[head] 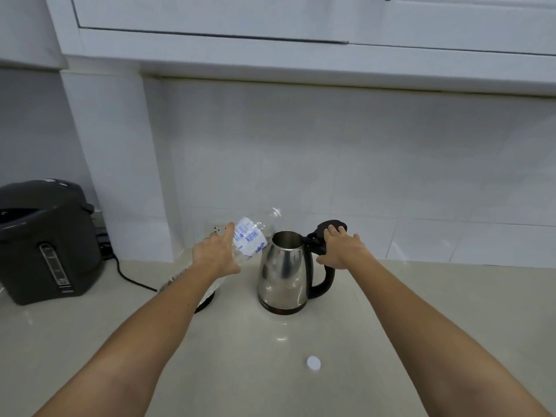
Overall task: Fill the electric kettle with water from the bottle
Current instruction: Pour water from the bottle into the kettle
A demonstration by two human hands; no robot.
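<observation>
A stainless steel electric kettle [282, 275] with a black handle stands on the counter, off its base. Its black lid [332, 225] is swung open and upright. My right hand [340, 249] rests on the lid and the handle's top. My left hand [215, 255] grips a clear plastic bottle [252, 236] with a white and blue label. The bottle is tilted, its uncapped mouth up and to the right, just left of the kettle's opening. No water stream is visible. The bottle's white cap [313, 362] lies on the counter in front.
The kettle's round base [206, 302] sits left of the kettle, partly hidden by my left arm. A dark thermo pot [45, 242] stands at the far left with a black cord [132, 279] trailing on the counter. A wall socket [217, 227] is behind the bottle. White cupboards hang above.
</observation>
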